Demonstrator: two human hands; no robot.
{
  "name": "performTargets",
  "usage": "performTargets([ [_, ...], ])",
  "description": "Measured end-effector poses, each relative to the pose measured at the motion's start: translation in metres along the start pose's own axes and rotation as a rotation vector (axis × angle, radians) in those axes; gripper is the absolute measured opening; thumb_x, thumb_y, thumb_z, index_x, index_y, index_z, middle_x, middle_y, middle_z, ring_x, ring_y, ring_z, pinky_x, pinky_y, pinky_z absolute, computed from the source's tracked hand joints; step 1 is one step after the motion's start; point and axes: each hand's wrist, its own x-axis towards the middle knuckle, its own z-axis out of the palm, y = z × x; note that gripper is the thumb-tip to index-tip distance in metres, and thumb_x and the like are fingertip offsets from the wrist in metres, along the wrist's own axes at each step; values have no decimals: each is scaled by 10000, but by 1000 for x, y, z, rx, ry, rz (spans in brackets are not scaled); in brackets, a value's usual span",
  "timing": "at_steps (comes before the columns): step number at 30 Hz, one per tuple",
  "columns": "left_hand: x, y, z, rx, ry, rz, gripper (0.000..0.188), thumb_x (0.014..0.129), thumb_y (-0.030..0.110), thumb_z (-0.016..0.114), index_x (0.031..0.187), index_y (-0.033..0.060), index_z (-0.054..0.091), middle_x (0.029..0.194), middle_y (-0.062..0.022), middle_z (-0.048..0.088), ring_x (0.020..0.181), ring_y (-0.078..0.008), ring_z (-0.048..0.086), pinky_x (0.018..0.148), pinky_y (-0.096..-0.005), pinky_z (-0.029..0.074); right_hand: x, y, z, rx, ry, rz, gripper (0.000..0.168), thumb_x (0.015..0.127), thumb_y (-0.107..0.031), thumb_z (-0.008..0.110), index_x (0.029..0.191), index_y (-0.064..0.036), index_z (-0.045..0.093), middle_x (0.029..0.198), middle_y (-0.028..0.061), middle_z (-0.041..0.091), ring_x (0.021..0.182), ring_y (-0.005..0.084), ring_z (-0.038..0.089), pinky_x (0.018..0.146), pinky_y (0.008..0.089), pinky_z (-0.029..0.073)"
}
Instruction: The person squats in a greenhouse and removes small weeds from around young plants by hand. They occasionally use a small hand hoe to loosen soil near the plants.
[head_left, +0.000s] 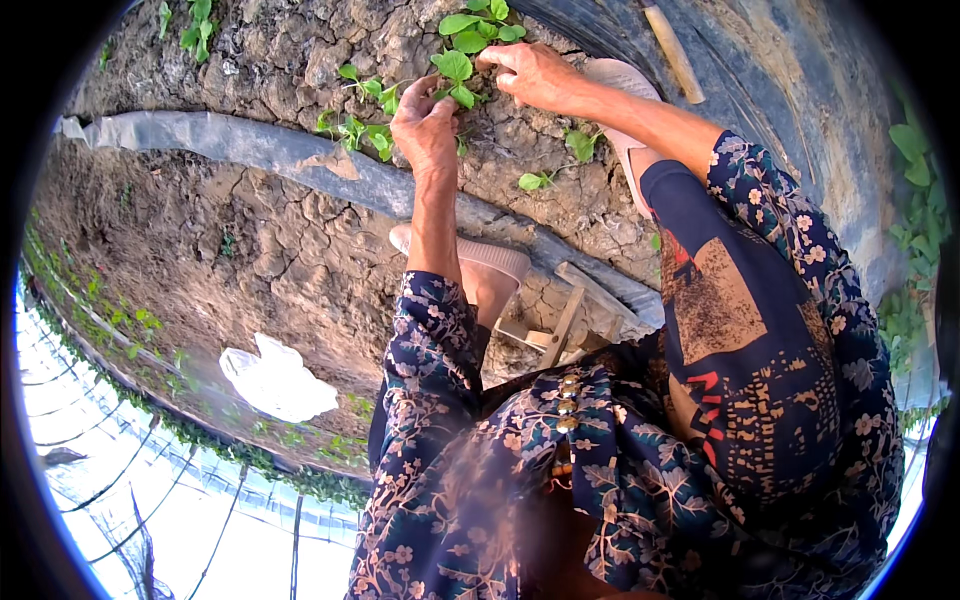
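My left hand (426, 127) has thumb and forefinger pinched at a leafy green seedling (454, 67) on cracked brown soil; its stem is partly hidden by the fingers. To the right of that seedling, my right hand (536, 75) reaches to the ground with the forefinger extended and nothing visible in its grasp. Another leafy seedling (484, 31) grows just above the fingertips. Left of my left hand lie several limp seedlings (352, 131). Two more small seedlings, one (581, 144) near my right shoe and one (535, 181) lower, droop on the soil.
A strip of grey plastic film (247, 150) crosses the soil, with dark sheeting (757, 97) on the right. A wooden tool handle (675, 56) rests on that sheeting. A low wooden stool (564, 326) is beneath me. A white plastic bag (277, 379) lies at lower left.
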Motion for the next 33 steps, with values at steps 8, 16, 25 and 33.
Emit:
performTargets([
  [8, 2, 0, -4, -79, 18, -65, 346, 782, -29, 606, 1125, -30, 565, 732, -31, 615, 506, -69, 495, 431, -197, 404, 10, 9, 3, -81, 1, 0, 211, 799, -102, 514, 977, -43, 611, 716, 118, 627, 660, 256, 620, 634, 392, 478],
  [16, 6, -6, -5, -115, 43, -58, 392, 768, -37, 622, 1152, -56, 544, 737, -43, 601, 505, -78, 499, 420, -203, 405, 1, -12, 3, -187, -179, 99, 160, 813, -175, 600, 876, -28, 591, 718, 135, 617, 676, 299, 616, 640, 409, 489],
  [25, 4, 2, -3, -80, -34, -65, 391, 785, -18, 632, 1164, -54, 543, 727, -48, 619, 540, -81, 525, 463, -209, 433, 2, -20, 8, -576, -192, -53, 125, 827, -152, 594, 888, -44, 597, 781, 127, 622, 740, 305, 630, 631, 429, 519],
  [33, 3, 7, -9, 174, -87, 56, 348, 782, 16, 613, 1130, 18, 598, 755, -55, 637, 573, -94, 553, 498, -237, 455, -8, -21, -14, -493, -113, 0, 124, 826, -170, 566, 915, -94, 608, 716, 140, 606, 709, 342, 615, 621, 461, 504],
])
